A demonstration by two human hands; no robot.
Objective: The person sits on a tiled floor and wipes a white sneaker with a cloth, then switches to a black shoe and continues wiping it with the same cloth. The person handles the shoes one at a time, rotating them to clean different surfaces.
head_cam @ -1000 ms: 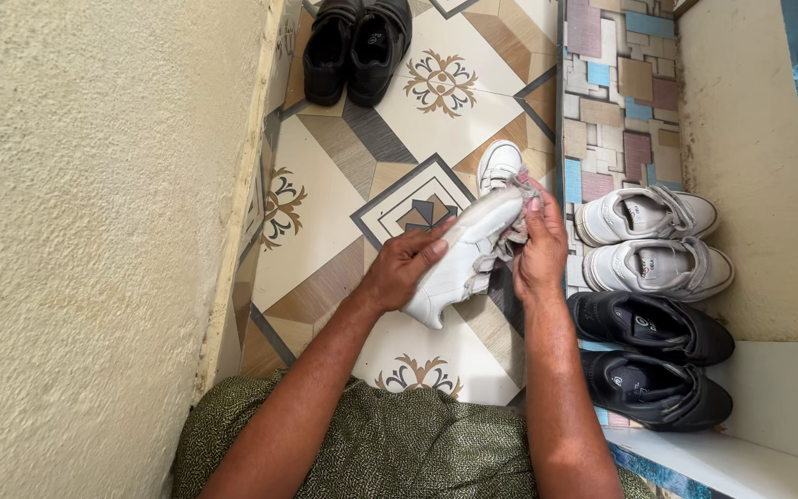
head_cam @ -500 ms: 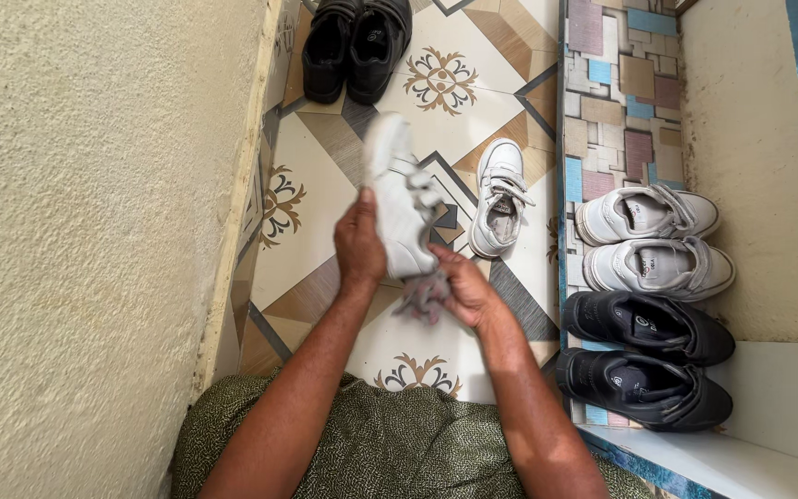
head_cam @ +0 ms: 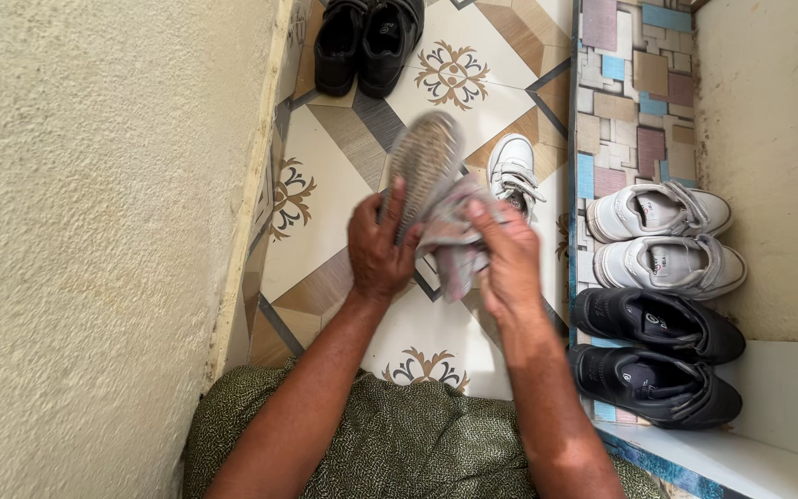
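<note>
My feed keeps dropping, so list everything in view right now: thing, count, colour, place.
shoe in hand: one, sole up, grey-brown, above the floor
cloth: one, grey-pink, against that shoe
white shoe on floor: one, behind the hands
black shoes at top: two, by the wall
white shoes: two, right ledge
black shoes on ledge: two, nearer the person
tiled floor: patterned cream and brown
left hand: holds the shoe
right hand: holds the cloth

wall (head_cam: 94, 231) close left, shoe rows (head_cam: 662, 305) right, bare tiles (head_cam: 325, 212) between
</note>
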